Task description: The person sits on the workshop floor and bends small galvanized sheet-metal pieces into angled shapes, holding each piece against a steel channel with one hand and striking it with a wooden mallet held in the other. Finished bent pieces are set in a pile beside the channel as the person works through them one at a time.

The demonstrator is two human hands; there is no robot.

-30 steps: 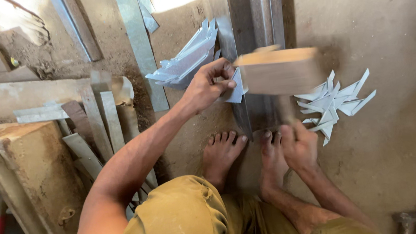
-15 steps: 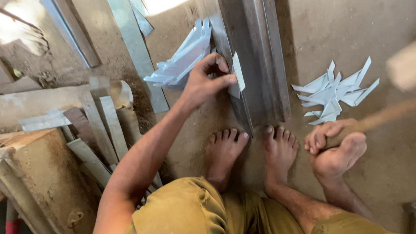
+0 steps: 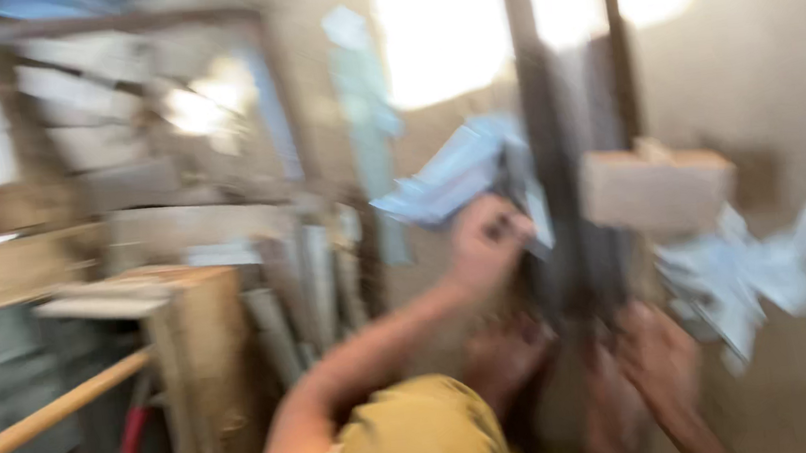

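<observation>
The long dark metal bar [image 3: 564, 174] lies on the floor [image 3: 779, 77] and runs from near the person straight away to the far side. That is its long way: near to far. It sits in the middle of the scene, a bit to the right.

The wooden mallet head [image 3: 657, 190] is just to the right of the bar, touching it or very close; the blur hides which. The right hand [image 3: 662, 359] is down at the near end of the bar, below the mallet head. It looks closed, likely round the handle, but the picture is too smeared to be sure.

The left hand [image 3: 487, 243] is on the left side of the bar, a little farther away than the right hand. It is curled shut and pressed against the bar, holding it or something thin beside it. So each hand has its own side of the bar.

Pale blue cut sheet scraps [image 3: 752, 274] lie on the floor to the right, and more scraps [image 3: 443, 179] lie to the left, just past the left hand. A wooden block [image 3: 190, 352] stands well off to the left.
</observation>
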